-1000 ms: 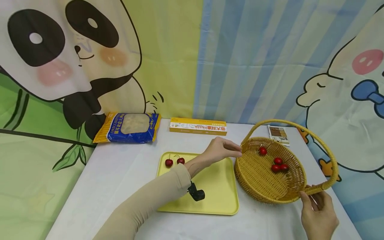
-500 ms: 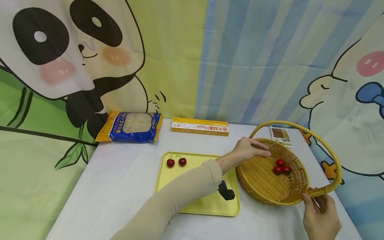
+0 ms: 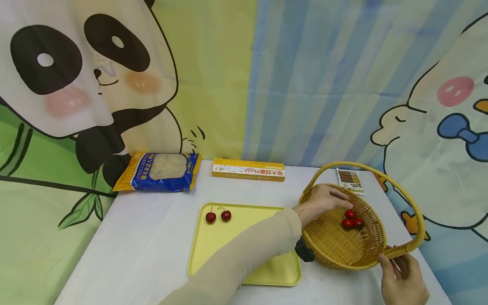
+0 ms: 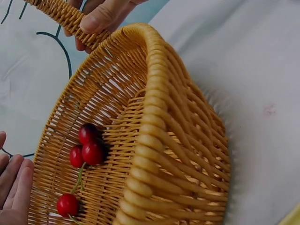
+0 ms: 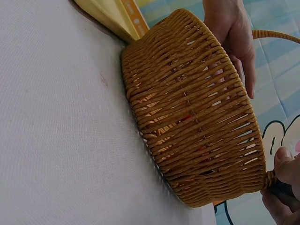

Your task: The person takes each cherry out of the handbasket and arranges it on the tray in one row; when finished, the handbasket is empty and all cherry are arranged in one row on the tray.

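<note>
My left hand reaches over the back rim and into the yellow wicker basket, above the cherries. Its fingers are extended and hold nothing; in the left wrist view the left hand is at the left edge. Three cherries sit clustered in the basket. A separate cherry with a green stem shows in the left wrist view; in the head view my left hand hides it. With thumb and fingers, my right hand grips the base of the arched handle at the basket's near right rim.
Left of the basket lies a yellow tray bearing two stemmed cherries. Behind are a blue and yellow pasta bag, a pasta box and a small printed packet. A cartoon curtain hangs behind the table.
My left hand has moved right, from the basket's left rim to inside it over the cherries. My right hand keeps its grip on the handle base. The head view has shifted slightly.
</note>
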{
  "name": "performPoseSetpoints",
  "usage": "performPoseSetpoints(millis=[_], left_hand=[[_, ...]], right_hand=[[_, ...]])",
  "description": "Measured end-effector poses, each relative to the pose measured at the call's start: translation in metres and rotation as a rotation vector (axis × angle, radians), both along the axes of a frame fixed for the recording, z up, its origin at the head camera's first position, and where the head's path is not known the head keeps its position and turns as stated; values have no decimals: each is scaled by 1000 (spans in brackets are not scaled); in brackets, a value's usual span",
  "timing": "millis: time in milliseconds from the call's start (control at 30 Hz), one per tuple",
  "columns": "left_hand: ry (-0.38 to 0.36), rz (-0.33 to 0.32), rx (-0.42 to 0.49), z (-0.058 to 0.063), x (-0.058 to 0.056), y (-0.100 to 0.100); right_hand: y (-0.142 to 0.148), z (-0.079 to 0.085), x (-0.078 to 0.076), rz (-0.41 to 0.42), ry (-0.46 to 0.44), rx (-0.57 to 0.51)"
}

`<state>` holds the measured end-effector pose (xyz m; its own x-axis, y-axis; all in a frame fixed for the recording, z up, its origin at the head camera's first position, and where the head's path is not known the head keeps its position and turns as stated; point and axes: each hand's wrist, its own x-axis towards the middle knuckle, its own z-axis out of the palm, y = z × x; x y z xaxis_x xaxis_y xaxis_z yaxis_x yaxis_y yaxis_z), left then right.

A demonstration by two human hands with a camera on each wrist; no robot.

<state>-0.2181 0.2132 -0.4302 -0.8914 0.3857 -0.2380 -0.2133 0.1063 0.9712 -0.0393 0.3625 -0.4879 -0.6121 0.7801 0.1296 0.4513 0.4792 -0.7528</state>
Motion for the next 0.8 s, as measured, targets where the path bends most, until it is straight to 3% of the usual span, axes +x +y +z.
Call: performPoseSetpoints(millis=[500,800], left_hand=[[-47,4,-16,-7,-6,21],[-13,-8,-82,-19,-9,25]], right_hand=[[-1,1,1,5,46,46],[-4,-1,1,17,78,59]])
